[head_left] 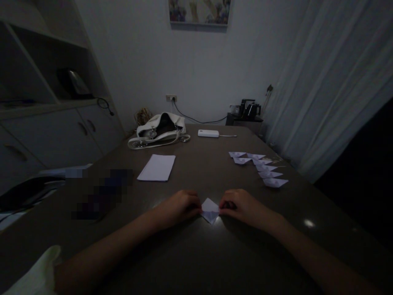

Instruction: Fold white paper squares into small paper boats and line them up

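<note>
A small piece of folded white paper (210,209), diamond-shaped with a crease across its middle, is at the near centre of the table. My left hand (186,205) pinches its left corner between thumb and fingers. On the opposite side, my right hand (236,205) grips the right corner the same way. Several folded paper boats (274,182) stand grouped on the table to the right, beyond my right hand. A stack of white paper sheets (157,167) lies flat to the left, beyond my left hand.
On the brown table (196,262), a white handbag (162,130) sits at the back left. A white power bank (208,133) with a short cable lies at the far middle. A blurred-out patch (102,194) covers something at the left. A curtain (319,82) hangs along the right.
</note>
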The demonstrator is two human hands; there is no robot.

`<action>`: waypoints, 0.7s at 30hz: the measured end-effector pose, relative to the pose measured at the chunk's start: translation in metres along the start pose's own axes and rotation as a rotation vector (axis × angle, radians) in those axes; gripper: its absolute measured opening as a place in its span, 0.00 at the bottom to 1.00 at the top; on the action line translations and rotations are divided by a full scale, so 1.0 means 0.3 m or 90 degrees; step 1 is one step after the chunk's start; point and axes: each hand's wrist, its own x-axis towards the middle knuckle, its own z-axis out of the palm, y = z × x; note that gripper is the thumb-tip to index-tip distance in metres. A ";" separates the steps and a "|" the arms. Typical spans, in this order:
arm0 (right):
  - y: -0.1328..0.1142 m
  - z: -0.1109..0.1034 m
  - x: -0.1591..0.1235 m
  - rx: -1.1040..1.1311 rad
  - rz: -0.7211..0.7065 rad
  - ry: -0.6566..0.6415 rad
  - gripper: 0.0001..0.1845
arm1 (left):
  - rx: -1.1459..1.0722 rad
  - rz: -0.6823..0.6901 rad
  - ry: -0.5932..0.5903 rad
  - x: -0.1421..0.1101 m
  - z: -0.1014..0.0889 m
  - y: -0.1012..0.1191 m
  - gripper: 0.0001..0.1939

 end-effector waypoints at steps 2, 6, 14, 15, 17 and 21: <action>0.005 -0.001 0.001 -0.009 -0.028 0.001 0.04 | -0.007 -0.009 -0.001 0.001 -0.003 0.003 0.09; 0.006 -0.005 0.001 -0.021 -0.062 -0.009 0.04 | -0.017 -0.043 -0.008 0.005 -0.008 0.011 0.10; -0.010 0.011 0.005 0.015 0.068 0.015 0.06 | -0.027 -0.169 0.023 0.008 0.011 0.005 0.14; -0.010 0.014 0.007 0.019 0.081 0.017 0.06 | -0.027 -0.181 0.024 0.008 0.014 0.005 0.14; -0.010 0.021 0.010 0.024 0.101 0.024 0.06 | -0.024 -0.203 0.019 0.007 0.017 0.005 0.15; -0.011 0.036 0.013 0.041 0.133 0.037 0.07 | 0.003 -0.222 0.021 0.007 0.021 0.010 0.16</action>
